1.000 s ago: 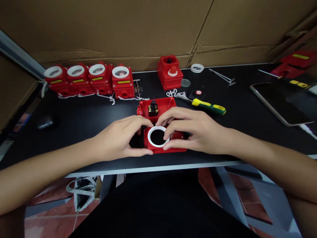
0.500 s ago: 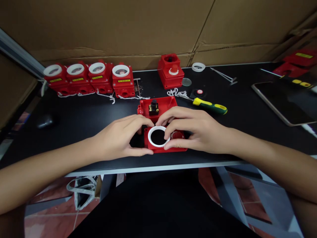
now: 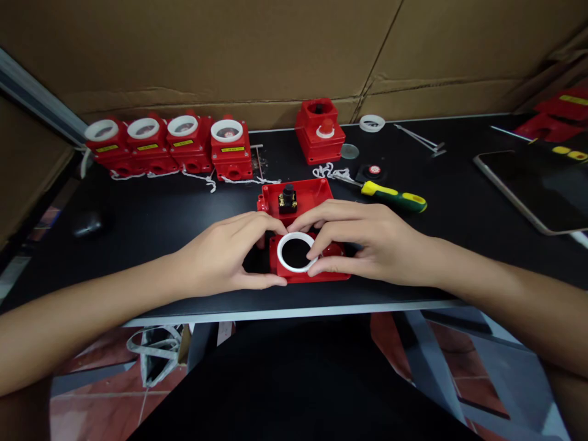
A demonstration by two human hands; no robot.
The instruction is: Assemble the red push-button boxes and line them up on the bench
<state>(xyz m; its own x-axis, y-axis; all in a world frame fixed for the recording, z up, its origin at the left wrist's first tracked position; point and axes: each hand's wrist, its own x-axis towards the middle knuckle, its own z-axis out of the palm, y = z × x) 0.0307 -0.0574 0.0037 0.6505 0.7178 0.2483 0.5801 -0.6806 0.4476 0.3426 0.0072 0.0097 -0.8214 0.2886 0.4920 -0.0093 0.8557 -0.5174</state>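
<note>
In front of me a red box cover lies on the black table, with a white ring around its round opening. My right hand is closed on the ring's right side, thumb at the near edge and fingers over the far edge. My left hand grips the cover's left side, thumb at the near corner and fingers at the far one. Just beyond lies an open red box base holding a black switch block with brass terminals.
Several red boxes with white rings, such as the nearest one, line the back left. At the back stands another red box beside a loose white ring. A yellow-green screwdriver, a phone and a black mouse lie around.
The whole view has shifted slightly, so everything appears a little farther right. Both hands keep nearly the same hold on the cover and the white ring.
</note>
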